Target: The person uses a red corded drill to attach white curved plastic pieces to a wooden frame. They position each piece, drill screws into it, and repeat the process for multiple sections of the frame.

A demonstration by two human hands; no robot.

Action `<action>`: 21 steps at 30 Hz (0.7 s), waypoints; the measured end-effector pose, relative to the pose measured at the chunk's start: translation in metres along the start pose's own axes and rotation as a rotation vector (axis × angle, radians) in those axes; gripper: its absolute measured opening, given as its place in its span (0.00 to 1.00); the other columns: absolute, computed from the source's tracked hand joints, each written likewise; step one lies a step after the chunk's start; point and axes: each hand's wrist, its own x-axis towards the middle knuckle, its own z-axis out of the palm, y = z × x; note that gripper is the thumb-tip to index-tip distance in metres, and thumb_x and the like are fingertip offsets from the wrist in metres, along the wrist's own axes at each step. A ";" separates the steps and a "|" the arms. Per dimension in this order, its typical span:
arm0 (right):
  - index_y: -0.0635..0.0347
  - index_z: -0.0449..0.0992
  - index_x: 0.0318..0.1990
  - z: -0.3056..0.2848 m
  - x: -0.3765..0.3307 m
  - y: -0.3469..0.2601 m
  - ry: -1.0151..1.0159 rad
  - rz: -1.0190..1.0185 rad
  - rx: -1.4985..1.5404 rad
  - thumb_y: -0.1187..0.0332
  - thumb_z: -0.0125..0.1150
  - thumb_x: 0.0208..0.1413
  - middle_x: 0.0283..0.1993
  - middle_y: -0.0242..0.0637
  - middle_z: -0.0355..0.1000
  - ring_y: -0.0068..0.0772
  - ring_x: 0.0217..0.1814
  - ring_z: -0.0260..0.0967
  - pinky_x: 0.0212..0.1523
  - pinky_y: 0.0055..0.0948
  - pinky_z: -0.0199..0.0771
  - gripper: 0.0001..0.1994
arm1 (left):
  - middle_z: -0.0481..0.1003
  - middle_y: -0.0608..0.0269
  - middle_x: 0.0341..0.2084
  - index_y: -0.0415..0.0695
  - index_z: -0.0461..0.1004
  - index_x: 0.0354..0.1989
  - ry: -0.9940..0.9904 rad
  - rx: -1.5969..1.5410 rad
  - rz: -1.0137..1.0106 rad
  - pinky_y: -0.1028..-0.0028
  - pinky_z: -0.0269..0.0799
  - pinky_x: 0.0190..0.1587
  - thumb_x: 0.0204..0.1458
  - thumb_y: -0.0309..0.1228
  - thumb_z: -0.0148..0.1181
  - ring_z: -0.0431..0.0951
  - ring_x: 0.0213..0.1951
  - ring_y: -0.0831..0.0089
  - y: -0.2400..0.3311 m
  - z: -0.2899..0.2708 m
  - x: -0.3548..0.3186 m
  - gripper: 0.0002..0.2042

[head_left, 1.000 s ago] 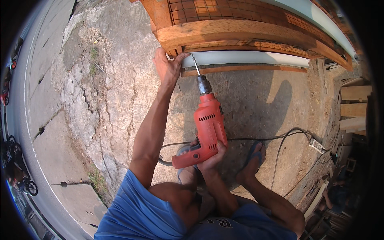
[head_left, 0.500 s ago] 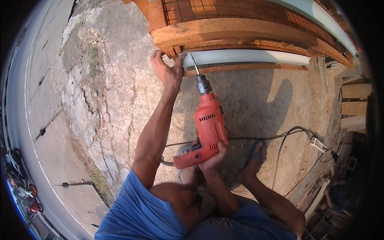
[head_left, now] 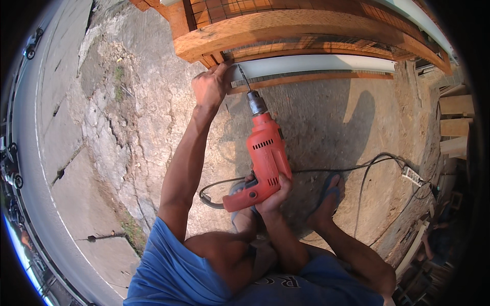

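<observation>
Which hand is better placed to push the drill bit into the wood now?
The right hand: it grips the handle of the red electric drill, whose bit points at the wooden frame. The left hand is pressed against the frame beside the bit.

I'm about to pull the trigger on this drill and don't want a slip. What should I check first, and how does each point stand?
1. Right hand wrapped on the red drill grip: ok.
2. Drill bit tip at the white board: ok.
3. Left hand close beside the bit: not ok.
4. Black cord running loose to the power strip: ok.
5. Foot in a blue sandal near the cord: cannot tell if clear.
</observation>
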 end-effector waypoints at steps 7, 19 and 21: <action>0.65 0.70 0.55 0.003 -0.001 0.000 0.036 -0.005 -0.010 0.46 0.48 0.55 0.41 0.43 0.74 0.40 0.34 0.76 0.34 0.40 0.80 0.31 | 0.83 0.63 0.32 0.57 0.81 0.43 -0.051 0.020 -0.039 0.66 0.79 0.29 0.46 0.27 0.65 0.84 0.29 0.62 0.000 0.002 -0.001 0.14; 0.66 0.69 0.56 0.002 -0.003 -0.002 -0.009 0.000 0.010 0.46 0.49 0.55 0.42 0.42 0.74 0.40 0.35 0.76 0.35 0.41 0.80 0.32 | 0.82 0.64 0.35 0.56 0.79 0.44 -0.014 0.054 -0.100 0.66 0.77 0.30 0.49 0.28 0.63 0.84 0.31 0.63 0.006 0.014 -0.007 0.13; 0.66 0.69 0.56 0.002 -0.003 -0.003 -0.009 -0.006 0.015 0.47 0.50 0.55 0.42 0.42 0.74 0.40 0.35 0.77 0.35 0.41 0.81 0.31 | 0.82 0.64 0.35 0.55 0.79 0.44 -0.002 0.059 -0.099 0.66 0.77 0.31 0.49 0.28 0.63 0.84 0.31 0.63 0.005 0.015 -0.007 0.12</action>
